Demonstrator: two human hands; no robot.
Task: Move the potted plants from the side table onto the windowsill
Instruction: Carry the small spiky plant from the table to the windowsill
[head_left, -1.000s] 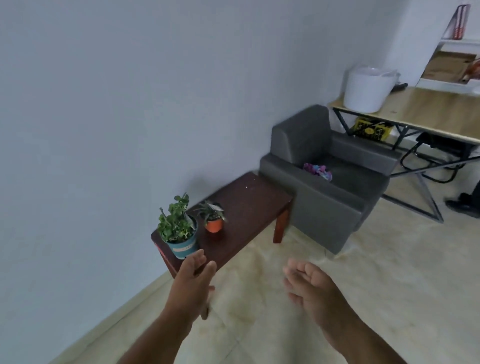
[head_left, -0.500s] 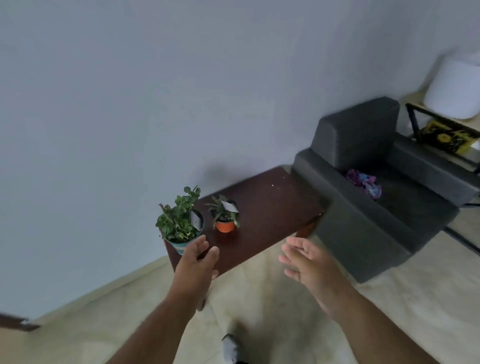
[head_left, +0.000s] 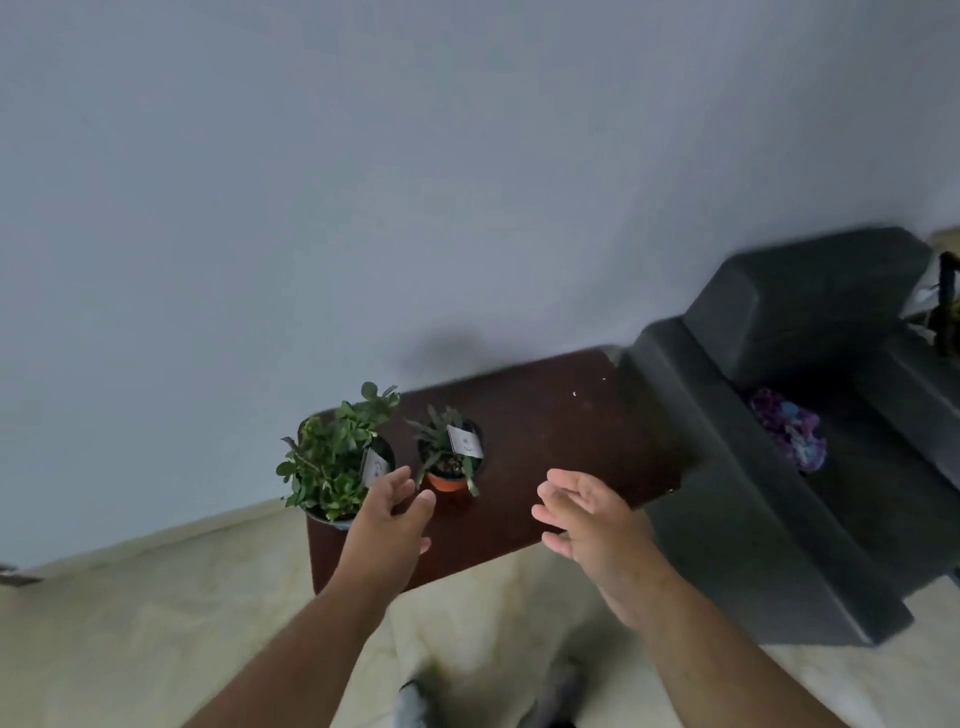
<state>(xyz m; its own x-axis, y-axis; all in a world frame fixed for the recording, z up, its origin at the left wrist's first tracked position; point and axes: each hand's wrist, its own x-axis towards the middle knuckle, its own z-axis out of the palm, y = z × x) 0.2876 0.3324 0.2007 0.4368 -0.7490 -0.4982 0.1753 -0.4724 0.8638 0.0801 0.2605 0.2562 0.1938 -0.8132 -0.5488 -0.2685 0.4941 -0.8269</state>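
Observation:
Two potted plants stand at the left end of a dark brown side table (head_left: 561, 447). The bigger leafy plant (head_left: 332, 457) sits at the table's left corner, its pot mostly hidden by leaves and my hand. A small plant in an orange pot (head_left: 449, 465) with a white tag stands just right of it. My left hand (head_left: 389, 525) hovers with spread fingers between and in front of the two pots, holding nothing. My right hand (head_left: 587, 525) is held out over the table's front edge, fingers relaxed and empty. No windowsill is in view.
A grey wall runs behind the table. A dark grey armchair (head_left: 779, 467) butts against the table's right end, with a purple cloth (head_left: 789, 436) on its seat. Pale tiled floor (head_left: 156, 623) lies in front, and my feet show at the bottom edge.
The view has closed in on the table and tilted down. Both hands have reached forward, the left one now close to the two pots, the right one over the table's front edge.

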